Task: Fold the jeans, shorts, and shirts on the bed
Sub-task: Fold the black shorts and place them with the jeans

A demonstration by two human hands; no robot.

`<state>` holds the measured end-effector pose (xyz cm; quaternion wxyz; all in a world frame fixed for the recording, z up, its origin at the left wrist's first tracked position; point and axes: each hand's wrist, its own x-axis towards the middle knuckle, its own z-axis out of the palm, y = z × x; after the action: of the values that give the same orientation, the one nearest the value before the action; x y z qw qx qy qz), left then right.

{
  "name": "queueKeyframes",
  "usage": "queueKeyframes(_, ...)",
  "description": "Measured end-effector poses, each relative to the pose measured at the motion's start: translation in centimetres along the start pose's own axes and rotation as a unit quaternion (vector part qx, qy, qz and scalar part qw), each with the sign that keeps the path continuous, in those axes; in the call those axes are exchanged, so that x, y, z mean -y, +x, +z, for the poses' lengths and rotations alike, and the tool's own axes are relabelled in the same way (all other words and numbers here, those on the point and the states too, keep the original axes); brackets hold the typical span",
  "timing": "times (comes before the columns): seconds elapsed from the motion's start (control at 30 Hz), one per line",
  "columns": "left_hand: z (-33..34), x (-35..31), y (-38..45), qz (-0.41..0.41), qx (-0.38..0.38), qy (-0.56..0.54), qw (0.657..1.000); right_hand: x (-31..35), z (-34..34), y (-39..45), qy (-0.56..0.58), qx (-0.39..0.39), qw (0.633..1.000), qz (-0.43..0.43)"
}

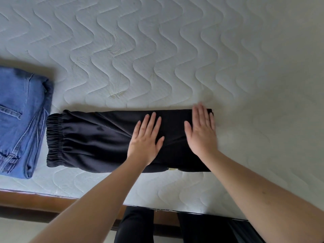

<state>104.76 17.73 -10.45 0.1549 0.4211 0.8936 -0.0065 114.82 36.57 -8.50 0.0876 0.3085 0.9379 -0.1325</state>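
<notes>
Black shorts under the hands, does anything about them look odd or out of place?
Mostly tidy. One small oddity: a pale tag pokes out at the near edge of the black shorts. Both hands lie flat on them.

Both bare forearms reach forward from lower frame edge. Left hand (146, 139) flat, palm down, fingers (152, 121) straight and slightly spread. Right hand (201, 132) flat, palm down, fingers together, slightly blurred, just beside left hand, not touching it.
</notes>
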Motion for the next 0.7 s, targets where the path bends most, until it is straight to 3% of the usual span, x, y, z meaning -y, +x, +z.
queueKeyframes(0.1,1.0,-1.5,-0.7,-0.008,0.016,-0.001,1.0,2.0,0.9,1.2,-0.013,0.033,0.998,-0.048)
queueKeyframes(0.23,1.6,-1.1,-2.5,0.001,0.012,0.004,1.0,-0.5,1.7,-0.2,-0.066,0.07,0.993,-0.062)
queueKeyframes(0.3,1.6,-0.8,-3.3,0.003,0.001,0.007,1.0,-2.4,1.4,-1.2,-0.063,0.059,0.996,-0.018)
queueKeyframes(0.37,1.9,-0.7,-3.9,0.001,-0.003,0.012,1.0,-3.5,0.9,-1.9,-0.026,0.032,0.995,0.094)
queueKeyframes(0.5,2.1,-1.4,-4.2,-0.006,0.003,0.016,1.0,-4.2,0.3,-2.5,0.108,-0.004,0.96,0.26)
queueKeyframes(0.57,2.0,-1.5,-4.1,0.002,0.011,0.021,1.0,-4.4,0.2,-1.9,0.163,0.019,0.946,0.279)
queueKeyframes(0.7,2.0,-1.5,-4.1,0.062,0.023,0.037,0.997,-4.5,-0.2,-1.1,0.125,0.074,0.967,0.21)
